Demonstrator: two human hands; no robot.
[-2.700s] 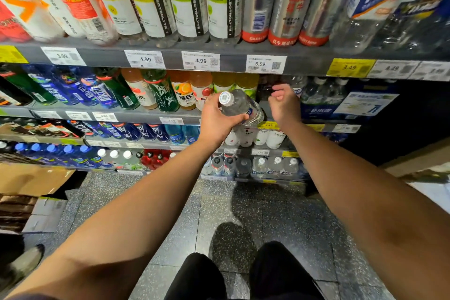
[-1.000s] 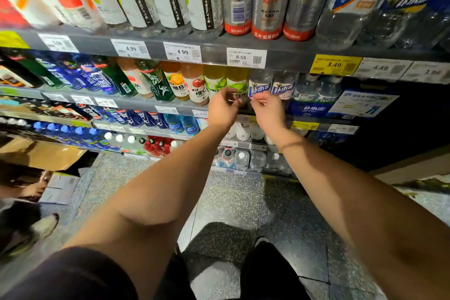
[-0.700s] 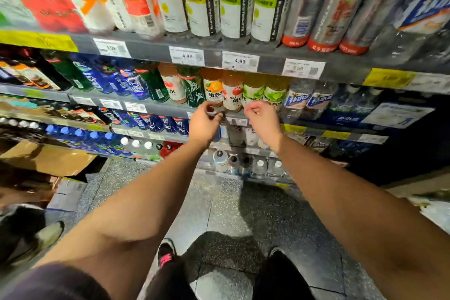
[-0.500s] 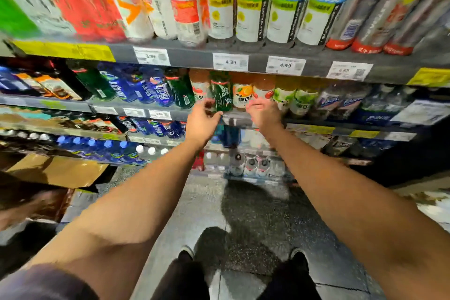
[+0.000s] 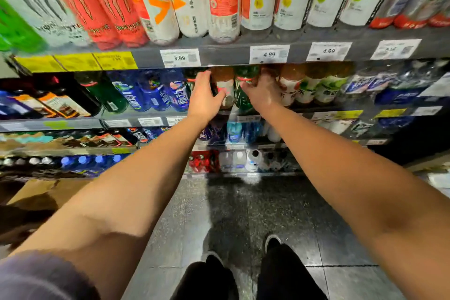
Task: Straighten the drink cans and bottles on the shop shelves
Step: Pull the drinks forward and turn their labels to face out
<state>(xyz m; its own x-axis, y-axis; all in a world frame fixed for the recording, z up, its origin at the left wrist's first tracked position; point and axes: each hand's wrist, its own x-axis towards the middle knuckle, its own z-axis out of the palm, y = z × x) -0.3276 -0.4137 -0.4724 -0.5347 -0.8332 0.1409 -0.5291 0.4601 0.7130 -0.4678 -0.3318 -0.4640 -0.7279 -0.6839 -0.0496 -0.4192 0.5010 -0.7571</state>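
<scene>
The bottles being straightened stand on the second shelf [image 5: 151, 121] from the top, in the middle of the view, just under its 3.99 and 4.99 price tags. A dark green bottle [image 5: 193, 83] sits at the left of the pair of hands, a pale amber bottle [image 5: 225, 91] with a light label stands between them, and a second green bottle [image 5: 243, 97] stands just right of that.

The left hand [image 5: 203, 97] reaches up into the row with fingers curled around the dark green bottle; its thumb lies against the amber bottle's label. The right hand [image 5: 261, 94] wraps over the second green bottle, fingers bent across its shoulder toward the far side. Both grips look like the hold one takes to turn or nudge a bottle so that its label faces the aisle and its base lines up with the shelf's near edge.

To the left stand blue-labelled bottles [image 5: 155, 97], leaning in the wide view; to the right, fruit-labelled bottles [image 5: 304, 90] run on in a neat line. Above, the top shelf [image 5: 224, 56] carries cans [image 5: 102, 10] and tall orange-capped bottles [image 5: 190, 5]. Lower shelves hold more drinks. The person's shoes stand on dark speckled floor [image 5: 243, 214], near the shelving.
</scene>
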